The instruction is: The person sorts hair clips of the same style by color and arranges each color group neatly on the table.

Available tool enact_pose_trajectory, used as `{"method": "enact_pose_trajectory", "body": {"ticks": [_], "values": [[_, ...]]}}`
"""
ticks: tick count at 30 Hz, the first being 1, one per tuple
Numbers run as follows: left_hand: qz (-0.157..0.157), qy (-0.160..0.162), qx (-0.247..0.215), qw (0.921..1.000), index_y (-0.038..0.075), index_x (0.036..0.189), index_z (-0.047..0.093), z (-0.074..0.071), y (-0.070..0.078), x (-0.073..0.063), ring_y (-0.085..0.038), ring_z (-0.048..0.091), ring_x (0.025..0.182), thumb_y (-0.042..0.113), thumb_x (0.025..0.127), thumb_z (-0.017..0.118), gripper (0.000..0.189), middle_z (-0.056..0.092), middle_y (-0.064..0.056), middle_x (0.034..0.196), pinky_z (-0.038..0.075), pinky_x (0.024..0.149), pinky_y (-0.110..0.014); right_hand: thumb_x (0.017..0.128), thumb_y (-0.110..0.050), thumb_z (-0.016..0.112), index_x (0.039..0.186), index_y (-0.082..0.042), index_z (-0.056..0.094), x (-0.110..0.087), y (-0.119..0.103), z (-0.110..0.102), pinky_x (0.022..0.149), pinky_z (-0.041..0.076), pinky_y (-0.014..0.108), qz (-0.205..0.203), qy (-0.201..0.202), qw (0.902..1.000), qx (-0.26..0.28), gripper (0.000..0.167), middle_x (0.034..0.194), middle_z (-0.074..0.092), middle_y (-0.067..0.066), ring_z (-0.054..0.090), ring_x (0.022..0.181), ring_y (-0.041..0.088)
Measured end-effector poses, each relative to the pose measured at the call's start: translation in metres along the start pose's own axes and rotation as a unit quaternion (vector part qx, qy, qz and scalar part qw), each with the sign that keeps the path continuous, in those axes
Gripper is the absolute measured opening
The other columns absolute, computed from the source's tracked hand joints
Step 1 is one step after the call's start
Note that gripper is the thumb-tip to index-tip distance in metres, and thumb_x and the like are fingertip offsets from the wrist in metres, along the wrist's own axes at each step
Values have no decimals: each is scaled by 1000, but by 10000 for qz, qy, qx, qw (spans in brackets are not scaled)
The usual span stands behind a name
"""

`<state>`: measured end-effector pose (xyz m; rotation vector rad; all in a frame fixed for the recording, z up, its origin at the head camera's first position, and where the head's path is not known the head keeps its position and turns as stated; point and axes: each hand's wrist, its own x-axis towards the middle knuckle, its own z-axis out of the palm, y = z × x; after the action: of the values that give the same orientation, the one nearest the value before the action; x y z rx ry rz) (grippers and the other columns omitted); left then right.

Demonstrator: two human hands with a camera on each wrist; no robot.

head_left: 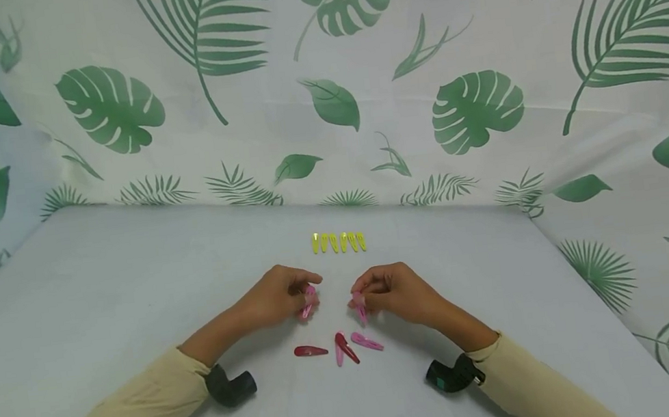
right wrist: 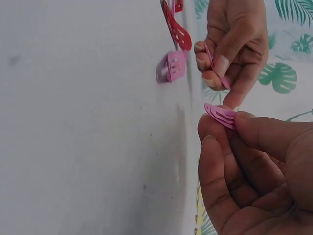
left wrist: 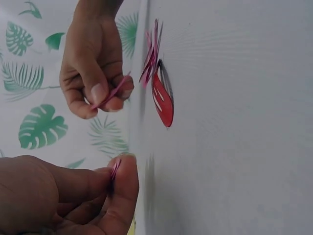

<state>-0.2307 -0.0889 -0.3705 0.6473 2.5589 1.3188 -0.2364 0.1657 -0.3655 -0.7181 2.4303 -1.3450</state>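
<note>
My left hand (head_left: 278, 296) pinches a pink snap hair clip (head_left: 307, 303) between thumb and fingers, over the middle of the table. Facing it, a short gap away, my right hand (head_left: 395, 292) holds another pink hair clip (right wrist: 222, 116) by one end between thumb and fingertips. On the table just below the hands lie a red hair clip (head_left: 310, 351) on the left, a second red clip (head_left: 347, 348) overlapping a pink clip (head_left: 339, 356), and a pink clip (head_left: 367, 342) on the right. In the left wrist view a red clip (left wrist: 163, 103) shows large beside both hands.
Beyond the hands, several yellow hair clips (head_left: 338, 242) form a row. White cloth covers the table (head_left: 131, 273), and a leaf-printed curtain (head_left: 275, 119) stands behind and along the sides. A black wrist camera (head_left: 231, 385) is strapped at the left sleeve, another (head_left: 452, 374) at the right.
</note>
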Motion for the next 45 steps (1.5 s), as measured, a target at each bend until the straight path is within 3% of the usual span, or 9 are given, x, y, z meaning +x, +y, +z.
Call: {"method": "enact_pose_trajectory", "body": {"ticks": [6, 23, 31, 41, 45], "values": [[-538, 345, -422, 9971, 2, 113, 70, 4, 3, 8, -17, 60, 78, -2, 90, 66, 24, 67, -3, 92, 52, 66, -27, 90, -9, 69, 108, 0, 71, 8, 1, 0, 60, 49, 29, -25, 97, 9999, 28, 20, 87, 72, 6, 62, 70, 23], [-610, 761, -571, 9936, -2, 115, 70, 1, -2, 30, -15, 61, 82, -1, 91, 64, 25, 68, -6, 97, 51, 68, -25, 92, -3, 63, 105, 3, 69, 40, 1, -3, 68, 53, 32, -41, 309, 9995, 57, 15, 89, 72, 6, 66, 73, 20], [-752, 931, -242, 9925, 0, 110, 72, 0, -6, 39, -16, 58, 87, 3, 88, 68, 22, 68, -3, 92, 49, 73, -27, 93, -2, 63, 106, 5, 68, 52, 3, -3, 69, 55, 33, -56, 416, 9990, 158, 16, 90, 72, 7, 67, 75, 20], [-703, 900, -670, 9912, -5, 108, 71, 0, -7, 47, -14, 63, 68, -4, 87, 66, 22, 66, -9, 88, 54, 63, -26, 92, -10, 68, 102, 2, 70, 63, 5, 0, 67, 55, 34, 108, 588, 9982, 44, 16, 91, 69, 9, 66, 74, 21], [-536, 972, -279, 9934, -4, 106, 72, -1, -7, 49, -13, 60, 70, -1, 86, 68, 20, 67, -6, 86, 50, 62, -24, 92, -9, 68, 101, 1, 71, 67, 4, 2, 68, 56, 34, 213, 633, 9978, 38, 14, 93, 67, 9, 67, 75, 21]]}}
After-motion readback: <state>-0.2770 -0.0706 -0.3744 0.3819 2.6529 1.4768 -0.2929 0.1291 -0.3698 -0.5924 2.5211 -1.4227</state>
